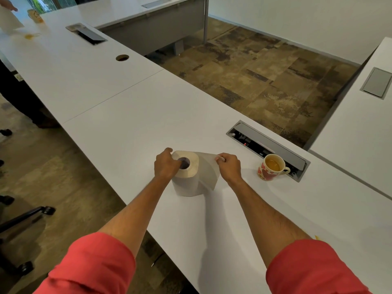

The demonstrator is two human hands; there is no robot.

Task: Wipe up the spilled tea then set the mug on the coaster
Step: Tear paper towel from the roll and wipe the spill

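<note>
Two hands: left [166, 165] grips one paper roll [186, 177], right [230, 166] pinches its sheet [209, 172]; one mug [271, 167].

A white paper towel roll [186, 177] is stood upright on the white table [131, 124], and one loose sheet [209, 171] is pulled out from its right side. A mug [271, 167] with red and pink hearts is set upright well to the right, filled with brown tea, its handle turned right.

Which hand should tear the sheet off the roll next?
Right. The right hand already pinches the sheet, while the left hand steadies the paper roll from its top.
</note>
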